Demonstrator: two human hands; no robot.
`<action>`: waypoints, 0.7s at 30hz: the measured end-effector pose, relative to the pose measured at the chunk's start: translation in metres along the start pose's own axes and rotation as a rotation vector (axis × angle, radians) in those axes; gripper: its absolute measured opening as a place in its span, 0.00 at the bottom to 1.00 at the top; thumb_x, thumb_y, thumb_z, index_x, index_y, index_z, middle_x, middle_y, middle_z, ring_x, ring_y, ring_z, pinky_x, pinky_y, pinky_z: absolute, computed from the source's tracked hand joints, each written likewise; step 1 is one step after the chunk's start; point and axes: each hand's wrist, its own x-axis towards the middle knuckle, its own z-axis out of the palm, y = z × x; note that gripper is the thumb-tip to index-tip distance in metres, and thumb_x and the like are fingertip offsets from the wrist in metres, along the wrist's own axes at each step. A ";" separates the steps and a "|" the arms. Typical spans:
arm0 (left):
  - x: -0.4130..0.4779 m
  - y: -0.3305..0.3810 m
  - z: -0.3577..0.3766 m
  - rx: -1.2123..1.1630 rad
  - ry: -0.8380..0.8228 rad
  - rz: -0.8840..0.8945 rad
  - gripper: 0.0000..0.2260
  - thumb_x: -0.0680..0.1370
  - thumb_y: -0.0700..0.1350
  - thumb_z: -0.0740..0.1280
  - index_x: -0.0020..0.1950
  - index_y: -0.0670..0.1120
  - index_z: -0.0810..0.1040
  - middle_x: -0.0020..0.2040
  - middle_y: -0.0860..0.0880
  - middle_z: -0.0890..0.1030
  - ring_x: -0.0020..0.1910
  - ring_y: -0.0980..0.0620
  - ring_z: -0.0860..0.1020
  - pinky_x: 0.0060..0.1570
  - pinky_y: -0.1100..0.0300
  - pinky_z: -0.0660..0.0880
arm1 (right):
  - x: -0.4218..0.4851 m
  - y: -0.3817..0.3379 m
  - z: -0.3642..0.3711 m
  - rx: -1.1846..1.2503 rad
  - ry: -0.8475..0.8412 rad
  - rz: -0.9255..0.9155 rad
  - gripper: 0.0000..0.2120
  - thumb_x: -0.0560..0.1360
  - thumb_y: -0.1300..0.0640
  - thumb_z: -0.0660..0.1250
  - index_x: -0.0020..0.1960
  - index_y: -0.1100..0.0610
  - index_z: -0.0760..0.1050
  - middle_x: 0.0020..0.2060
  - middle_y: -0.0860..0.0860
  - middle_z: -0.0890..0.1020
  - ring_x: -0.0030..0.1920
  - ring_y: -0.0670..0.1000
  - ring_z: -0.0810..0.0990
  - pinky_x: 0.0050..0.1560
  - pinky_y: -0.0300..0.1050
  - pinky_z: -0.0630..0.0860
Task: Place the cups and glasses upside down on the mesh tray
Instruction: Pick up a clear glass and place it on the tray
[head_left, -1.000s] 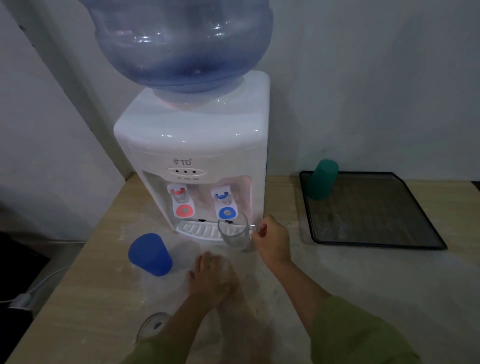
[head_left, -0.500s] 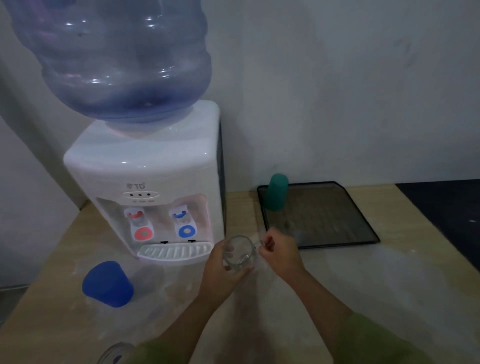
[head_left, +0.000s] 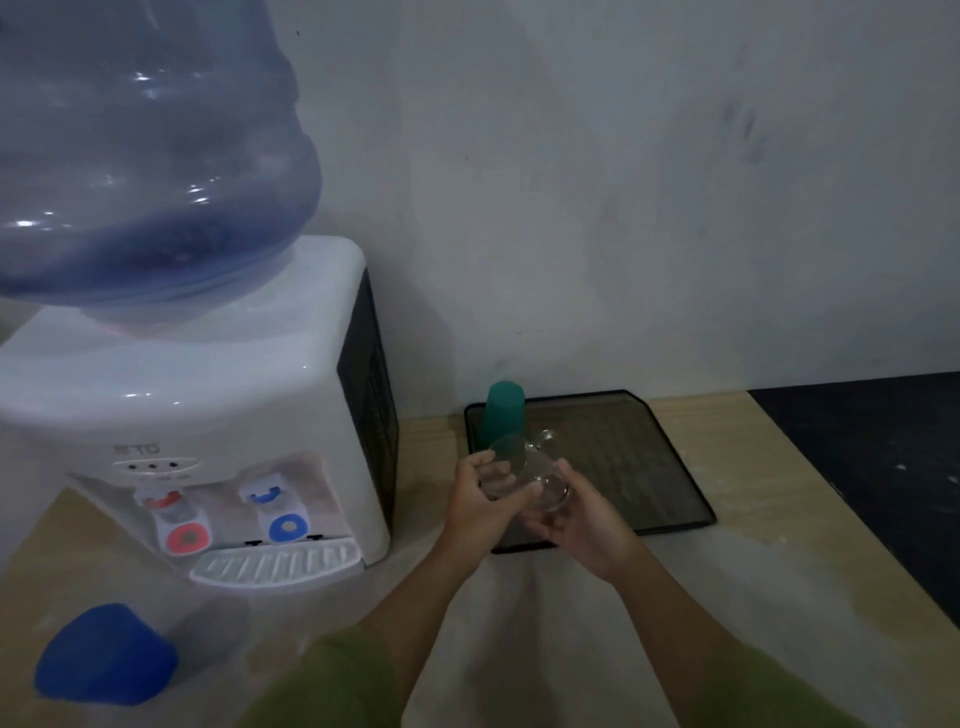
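Note:
A clear glass mug (head_left: 522, 470) lies tilted on its side between both my hands, above the front left part of the black mesh tray (head_left: 639, 457). My left hand (head_left: 480, 501) grips its rim end and my right hand (head_left: 576, 519) grips its base end. Its handle points up and away. A green cup (head_left: 503, 418) stands upside down in the tray's back left corner. A blue cup (head_left: 106, 657) sits on the table at the lower left.
A white water dispenser (head_left: 208, 415) with a large blue bottle (head_left: 140, 150) stands at the left, its drip tray (head_left: 275, 564) facing me. The beige table (head_left: 727, 597) ends at a dark edge on the right. A grey wall rises behind.
Both hands carried the glass mug right, from in front of the dispenser to over the tray, and tipped it onto its side. A second ago only my right hand held it.

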 end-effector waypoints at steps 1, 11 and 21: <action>0.006 0.000 0.005 -0.005 -0.022 0.006 0.31 0.67 0.43 0.78 0.64 0.48 0.66 0.61 0.49 0.77 0.57 0.54 0.78 0.52 0.60 0.77 | 0.004 -0.006 -0.004 0.039 -0.014 0.008 0.19 0.78 0.47 0.60 0.63 0.56 0.75 0.57 0.58 0.82 0.53 0.56 0.82 0.48 0.49 0.81; 0.070 -0.006 0.033 0.304 -0.256 0.156 0.36 0.62 0.44 0.80 0.63 0.60 0.64 0.61 0.65 0.72 0.61 0.65 0.72 0.58 0.68 0.72 | 0.060 -0.054 -0.059 0.182 -0.052 0.087 0.21 0.77 0.44 0.57 0.63 0.57 0.72 0.59 0.62 0.77 0.50 0.62 0.82 0.40 0.53 0.82; 0.090 -0.039 0.022 0.900 0.035 0.106 0.34 0.73 0.52 0.69 0.75 0.47 0.58 0.75 0.46 0.60 0.74 0.48 0.58 0.73 0.53 0.60 | 0.124 -0.088 -0.080 -0.853 0.413 -0.128 0.26 0.75 0.57 0.68 0.71 0.56 0.64 0.67 0.59 0.72 0.58 0.55 0.75 0.53 0.49 0.77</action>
